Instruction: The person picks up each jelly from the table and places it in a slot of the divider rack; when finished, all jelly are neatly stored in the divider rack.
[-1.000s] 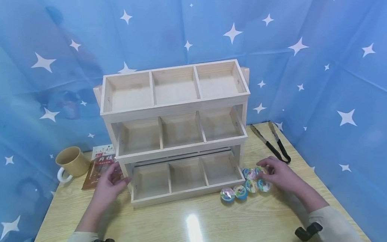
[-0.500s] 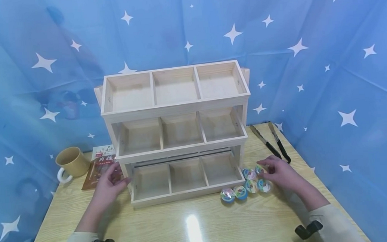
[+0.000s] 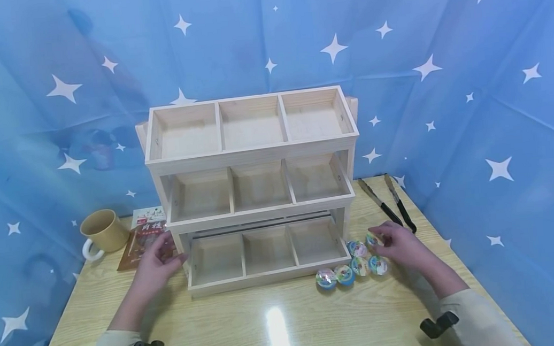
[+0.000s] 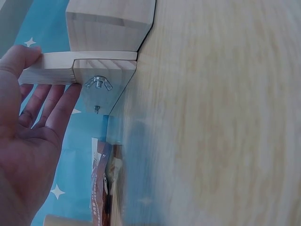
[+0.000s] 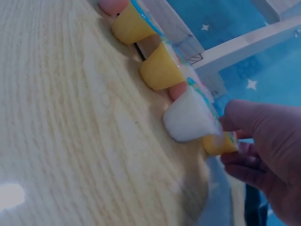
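Observation:
A three-tier wooden rack (image 3: 252, 154), each tier split into three compartments, stands at the middle back of the table. My left hand (image 3: 154, 263) is at its lower left side. In the left wrist view its thumb and fingers hold the edge of a wooden side piece (image 4: 49, 69), above a wing nut (image 4: 98, 83). To the right of the rack my right hand (image 3: 400, 243) pinches a small jelly cup (image 3: 372, 240), seen as yellow in the right wrist view (image 5: 217, 144). Several other jelly cups (image 3: 344, 275) sit in front of it, among them a white one (image 5: 188, 117).
Black-handled tongs (image 3: 389, 208) lie behind the right hand. A tan mug (image 3: 103, 231) with a white handle and a brown packet (image 3: 137, 248) are at the left. A blue star-patterned curtain (image 3: 267, 34) hangs behind the wooden table (image 3: 230, 331).
The pinched jelly cup shows slightly more between the right hand's fingers, which have barely shifted. The left hand and the rack have stayed in place.

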A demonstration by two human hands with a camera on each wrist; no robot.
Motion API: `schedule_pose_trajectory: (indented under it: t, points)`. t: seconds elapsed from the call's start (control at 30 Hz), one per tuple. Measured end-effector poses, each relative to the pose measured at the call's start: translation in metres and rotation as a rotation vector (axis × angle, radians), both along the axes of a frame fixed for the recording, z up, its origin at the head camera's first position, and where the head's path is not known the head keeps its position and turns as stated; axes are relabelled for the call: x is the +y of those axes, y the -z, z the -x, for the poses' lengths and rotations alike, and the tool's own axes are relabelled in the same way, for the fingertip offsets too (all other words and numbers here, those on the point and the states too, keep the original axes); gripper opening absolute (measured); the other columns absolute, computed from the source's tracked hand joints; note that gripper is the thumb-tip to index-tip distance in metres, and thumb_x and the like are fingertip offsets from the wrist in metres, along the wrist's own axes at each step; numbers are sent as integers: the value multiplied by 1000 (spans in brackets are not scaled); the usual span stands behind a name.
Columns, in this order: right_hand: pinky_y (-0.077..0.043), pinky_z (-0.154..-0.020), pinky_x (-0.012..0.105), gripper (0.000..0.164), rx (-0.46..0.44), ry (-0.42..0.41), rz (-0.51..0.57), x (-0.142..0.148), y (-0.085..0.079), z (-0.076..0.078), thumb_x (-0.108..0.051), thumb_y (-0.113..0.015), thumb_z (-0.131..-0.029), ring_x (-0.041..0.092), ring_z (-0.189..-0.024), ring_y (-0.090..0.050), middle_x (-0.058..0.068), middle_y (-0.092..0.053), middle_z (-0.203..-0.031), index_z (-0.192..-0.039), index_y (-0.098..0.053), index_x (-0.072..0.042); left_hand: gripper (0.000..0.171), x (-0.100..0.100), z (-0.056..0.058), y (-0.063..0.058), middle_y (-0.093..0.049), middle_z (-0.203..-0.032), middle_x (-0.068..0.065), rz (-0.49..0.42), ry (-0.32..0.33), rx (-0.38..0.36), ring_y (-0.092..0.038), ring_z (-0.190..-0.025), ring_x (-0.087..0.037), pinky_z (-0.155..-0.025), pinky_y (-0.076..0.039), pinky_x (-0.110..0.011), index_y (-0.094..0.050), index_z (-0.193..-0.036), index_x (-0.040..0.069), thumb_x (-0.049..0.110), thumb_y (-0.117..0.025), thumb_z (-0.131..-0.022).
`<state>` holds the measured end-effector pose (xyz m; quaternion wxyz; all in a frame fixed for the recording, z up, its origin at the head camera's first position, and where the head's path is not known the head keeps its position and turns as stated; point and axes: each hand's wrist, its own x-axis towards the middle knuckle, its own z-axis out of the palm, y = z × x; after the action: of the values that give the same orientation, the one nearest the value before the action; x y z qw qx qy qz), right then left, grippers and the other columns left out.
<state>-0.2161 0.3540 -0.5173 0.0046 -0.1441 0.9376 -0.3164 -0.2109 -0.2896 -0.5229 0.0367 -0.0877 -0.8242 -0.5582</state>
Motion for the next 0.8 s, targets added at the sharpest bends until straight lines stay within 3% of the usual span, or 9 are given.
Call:
schedule_pose_trajectory:
  t: [0.17,0.33,0.43,0.53,0.63,0.73,0.8]
  points:
    - [-59,-78,32,57,85,42,-2,-4,-1,-4,-4,-82,-91,22,-95,-64,12,-70,-118,-144,-66,7,67,0,1,-2,-61,-147,-27,-11,4,-10,-60,-134,-46,-99,-56,-19,-49,-161,5,1,-78,-100]
    - [-61,-85,50,56,176,97,28,-12,-10,-13,-5,-80,-95,34,-105,-69,17,-70,-130,-148,-64,3,69,-1,2,-1,-60,-149,-27,-22,7,-14,-59,-136,-49,-99,-55,-19,-49,-162,5,1,-79,-100]
    - [-61,-84,52,54,231,112,31,-19,-16,-19,-7,-80,-96,36,-107,-70,16,-70,-133,-147,-65,0,69,-1,2,0,-62,-147,-28,-26,5,-12,-60,-134,-49,-98,-56,-20,-49,-161,5,0,-78,-99]
    - [-60,-78,43,52,284,100,33,-25,-19,-23,-8,-82,-95,34,-105,-70,14,-72,-130,-145,-67,-2,67,-1,3,1,-63,-144,-27,-24,2,-5,-62,-130,-44,-97,-58,-22,-51,-158,4,-3,-78,-97]
    - [-58,-71,34,52,343,74,37,-33,-21,-27,-7,-86,-93,31,-101,-70,12,-74,-126,-142,-69,-3,65,0,4,1,-64,-143,-26,-16,1,2,-66,-126,-31,-97,-59,-23,-52,-155,5,-5,-79,-96]
    - [-56,-67,31,53,381,50,50,-43,-23,-30,-4,-88,-90,29,-99,-69,10,-74,-124,-140,-70,-3,64,-1,5,1,-65,-143,-23,4,-1,8,-66,-123,-18,-98,-58,-22,-54,-154,6,-4,-79,-96]
    - [-55,-63,30,54,383,38,60,-50,-24,-32,-3,-88,-89,27,-98,-68,9,-74,-123,-139,-70,-3,64,-1,4,1,-66,-143,-21,22,-6,12,-65,-123,-16,-101,-56,-23,-54,-154,7,-3,-80,-95]
